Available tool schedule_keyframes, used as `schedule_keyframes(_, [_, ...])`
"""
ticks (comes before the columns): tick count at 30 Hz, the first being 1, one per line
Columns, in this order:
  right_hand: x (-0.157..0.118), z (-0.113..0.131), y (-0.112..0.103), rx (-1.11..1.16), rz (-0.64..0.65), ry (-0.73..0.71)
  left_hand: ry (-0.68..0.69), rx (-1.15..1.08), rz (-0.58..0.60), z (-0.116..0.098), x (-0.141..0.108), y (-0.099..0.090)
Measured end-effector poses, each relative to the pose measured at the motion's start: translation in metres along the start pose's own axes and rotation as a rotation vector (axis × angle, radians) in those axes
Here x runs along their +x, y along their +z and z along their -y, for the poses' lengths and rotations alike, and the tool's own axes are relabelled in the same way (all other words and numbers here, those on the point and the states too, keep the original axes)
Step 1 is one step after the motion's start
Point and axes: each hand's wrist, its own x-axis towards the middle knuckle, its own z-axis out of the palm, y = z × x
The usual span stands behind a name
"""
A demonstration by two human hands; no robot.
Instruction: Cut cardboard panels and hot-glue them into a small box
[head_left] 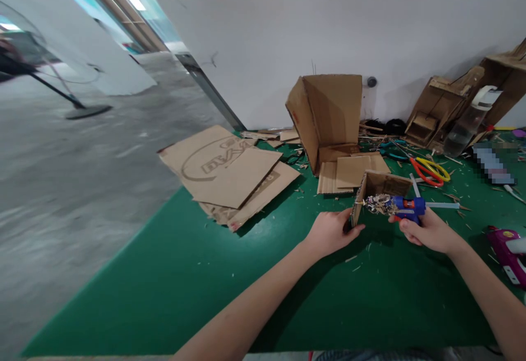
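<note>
My left hand (332,233) grips the lower left edge of a small cardboard piece with upright walls (388,184), thumb and fingers on either side of the panel. In my right hand (431,230) is a blue glue gun (411,205), held level with a clear glue stick (441,205) poking out of its back. The gun's front is wrapped in stringy debris, and its nozzle points left at the top edge of the gripped panel. Flat cardboard pieces (353,171) lie just behind. I cannot tell whether the nozzle touches the cardboard.
Cardboard sheets (230,177) lie at the left table edge. A larger open cardboard form (335,109) stands behind. Scissors with red and yellow handles (429,170), a bottle (472,122), a phone (493,164) and a magenta glue gun (507,254) are to the right. A white partition (255,49) borders the back.
</note>
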Motion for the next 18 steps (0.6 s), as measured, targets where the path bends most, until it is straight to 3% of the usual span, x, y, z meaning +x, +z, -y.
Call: schedule_keyframes(18, [-0.0013, -0.0012, -0.0020, -0.042, 0.010, 0.003, -0.008, 0.021, 0.012, 0.0003, 0.0004, 0.0002])
